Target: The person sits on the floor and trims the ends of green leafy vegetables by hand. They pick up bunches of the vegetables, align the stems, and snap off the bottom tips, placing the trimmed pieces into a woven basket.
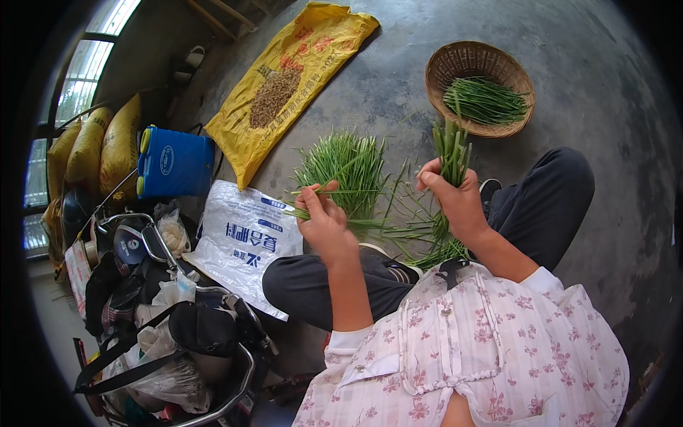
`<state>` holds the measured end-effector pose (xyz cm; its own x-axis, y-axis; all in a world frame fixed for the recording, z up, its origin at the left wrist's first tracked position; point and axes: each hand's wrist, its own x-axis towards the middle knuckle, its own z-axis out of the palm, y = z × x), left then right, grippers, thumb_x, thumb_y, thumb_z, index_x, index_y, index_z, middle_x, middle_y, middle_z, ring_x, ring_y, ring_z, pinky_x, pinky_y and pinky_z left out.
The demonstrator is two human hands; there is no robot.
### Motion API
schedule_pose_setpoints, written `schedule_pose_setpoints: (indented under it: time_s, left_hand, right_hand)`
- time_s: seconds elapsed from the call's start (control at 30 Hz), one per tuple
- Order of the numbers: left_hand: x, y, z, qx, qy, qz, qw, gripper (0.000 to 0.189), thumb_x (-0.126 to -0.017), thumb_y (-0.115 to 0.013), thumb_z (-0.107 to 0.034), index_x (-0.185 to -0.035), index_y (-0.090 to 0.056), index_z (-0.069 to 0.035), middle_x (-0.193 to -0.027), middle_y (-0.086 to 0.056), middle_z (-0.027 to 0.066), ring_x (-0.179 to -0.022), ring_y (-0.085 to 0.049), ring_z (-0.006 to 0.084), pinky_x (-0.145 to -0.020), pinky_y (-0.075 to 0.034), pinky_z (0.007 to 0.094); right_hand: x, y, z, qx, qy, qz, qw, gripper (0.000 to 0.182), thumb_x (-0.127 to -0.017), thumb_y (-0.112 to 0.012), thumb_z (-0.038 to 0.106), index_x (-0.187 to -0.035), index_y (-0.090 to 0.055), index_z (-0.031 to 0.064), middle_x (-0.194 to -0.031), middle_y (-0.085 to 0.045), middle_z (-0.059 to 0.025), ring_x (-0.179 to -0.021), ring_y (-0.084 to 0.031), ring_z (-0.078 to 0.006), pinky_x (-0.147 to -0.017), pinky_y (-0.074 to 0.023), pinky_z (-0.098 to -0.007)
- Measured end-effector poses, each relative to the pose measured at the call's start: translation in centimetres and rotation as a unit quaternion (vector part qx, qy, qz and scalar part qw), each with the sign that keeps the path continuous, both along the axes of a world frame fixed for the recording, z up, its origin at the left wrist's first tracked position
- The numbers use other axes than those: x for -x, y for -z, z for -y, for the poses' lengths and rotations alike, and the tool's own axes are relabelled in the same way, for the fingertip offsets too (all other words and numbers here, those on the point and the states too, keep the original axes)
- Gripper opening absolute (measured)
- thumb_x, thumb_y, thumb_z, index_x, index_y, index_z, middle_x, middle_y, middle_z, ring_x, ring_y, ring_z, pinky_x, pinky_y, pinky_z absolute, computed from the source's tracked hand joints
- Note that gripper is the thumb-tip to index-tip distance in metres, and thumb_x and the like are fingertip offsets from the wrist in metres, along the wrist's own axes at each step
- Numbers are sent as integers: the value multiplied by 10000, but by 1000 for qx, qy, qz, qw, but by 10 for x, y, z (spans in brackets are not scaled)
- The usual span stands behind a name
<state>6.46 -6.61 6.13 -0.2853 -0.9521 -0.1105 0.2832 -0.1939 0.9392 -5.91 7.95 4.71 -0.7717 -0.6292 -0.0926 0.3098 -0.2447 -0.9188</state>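
My right hand (456,192) is closed around an upright bunch of long green stalks (451,152), which look like garlic chives. Between the thumb and fingers of my left hand (323,213) are a few thin green blades (301,213). A thick pile of the same greens (347,171) lies on the floor just beyond my left hand. Loose stalks (405,224) are scattered between my hands, and more greens (443,251) lie close to my lap. A round wicker basket (437,69) beyond my right hand holds a layer of similar green stalks (485,101).
A yellow woven sack (320,69) with small brown bits (275,99) on it lies flat on the concrete floor. Left of me are a white printed sack (240,235), a blue tank-like container (176,163), full yellow sacks (120,144) and a metal-framed vehicle loaded with bags (176,373).
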Motion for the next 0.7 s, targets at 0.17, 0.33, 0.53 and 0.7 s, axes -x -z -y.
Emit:
schedule_pose_setpoints:
  time_s: [0.17,0.33,0.53,0.7]
  left_hand:
    - [-2,-8,1,16,51,3,999,221,-985,-463,-257,-927,-566,-71,-836,-659,97,-399,-239,19,-346,-182,191]
    - [7,-10,-14,50,111,9,993,224,-987,-460,-249,-946,-575,-61,-852,-659,80,-407,-241,12,-353,-179,186]
    - [7,-13,-17,58,124,20,990,165,-953,-530,-174,-1043,-592,-49,-890,-669,73,-433,-276,-8,-367,-186,172]
    - [9,-11,-19,94,117,44,988,237,-900,-598,-73,-1135,-583,-43,-904,-678,63,-465,-324,-28,-389,-204,154]
  right_hand:
    - [12,-1,-3,-17,-37,-15,999,196,-883,-642,203,-903,-675,11,-720,-639,4,-623,-506,-44,-605,-394,-224]
    - [9,-8,2,12,-3,55,998,193,-884,-643,204,-961,-689,33,-723,-650,3,-535,-449,-20,-498,-338,-195]
    - [15,-9,-2,13,0,90,996,170,-901,-613,183,-985,-681,52,-754,-668,-17,-440,-344,9,-395,-227,-170]
    - [16,-7,-3,40,7,84,996,174,-904,-605,175,-1007,-673,51,-795,-688,-39,-429,-334,6,-392,-230,-170]
